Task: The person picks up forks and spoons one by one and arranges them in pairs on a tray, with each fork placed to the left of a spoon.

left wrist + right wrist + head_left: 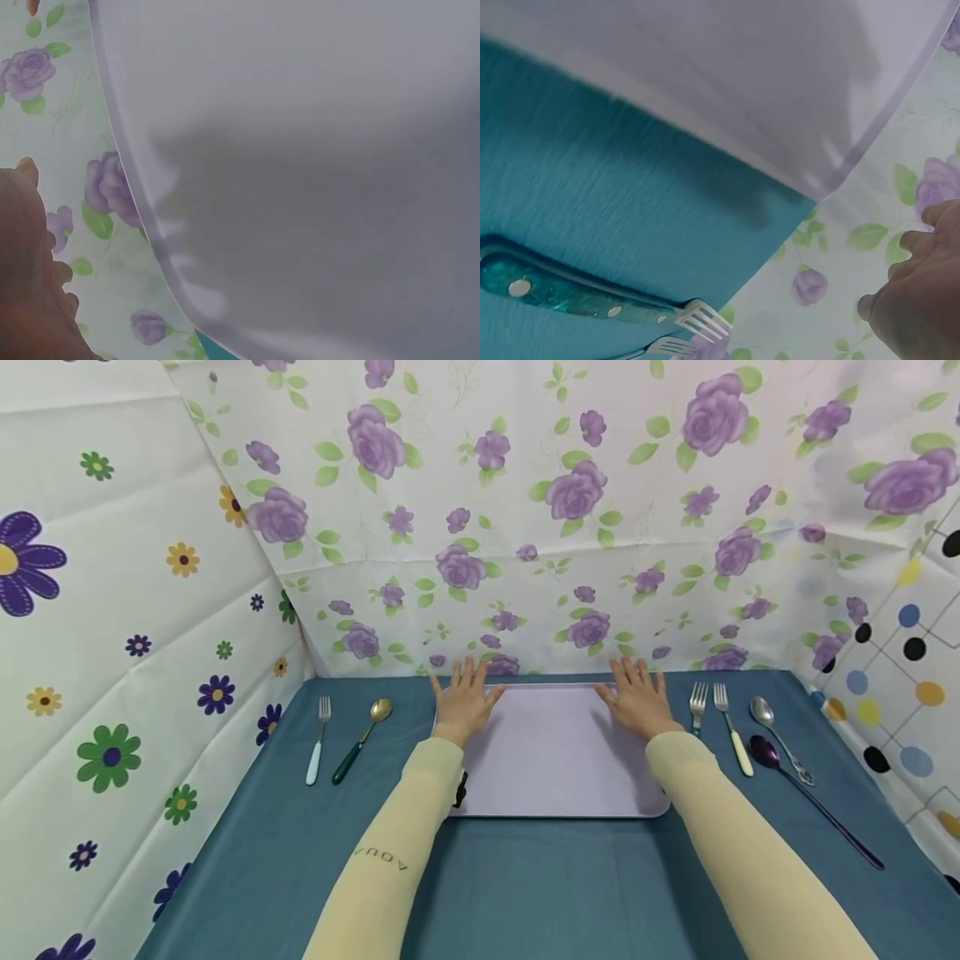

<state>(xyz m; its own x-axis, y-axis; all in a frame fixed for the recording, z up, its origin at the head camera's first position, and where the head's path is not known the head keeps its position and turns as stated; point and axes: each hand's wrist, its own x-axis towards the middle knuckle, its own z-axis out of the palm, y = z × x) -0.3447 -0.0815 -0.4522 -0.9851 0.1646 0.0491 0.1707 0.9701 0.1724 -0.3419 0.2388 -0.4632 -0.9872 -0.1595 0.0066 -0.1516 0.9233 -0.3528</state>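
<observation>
A pale lilac rectangular tray lies at the back of the table. Over its far left corner is my left hand, fingers straight and spread, holding nothing. My right hand is spread in the same way over the far right corner. Both hands cast shadows on the tray in the wrist views, where the left hand and the right hand appear apart from its surface. Nearest the right hand lies a fork with a green marbled handle, partly hidden by the sleeve in the head view.
Left of the tray lie a fork with a pale blue handle and a gold spoon with a green handle. To the right are a cream-handled fork, a silver spoon and a long purple spoon. Flowered cloth hangs behind.
</observation>
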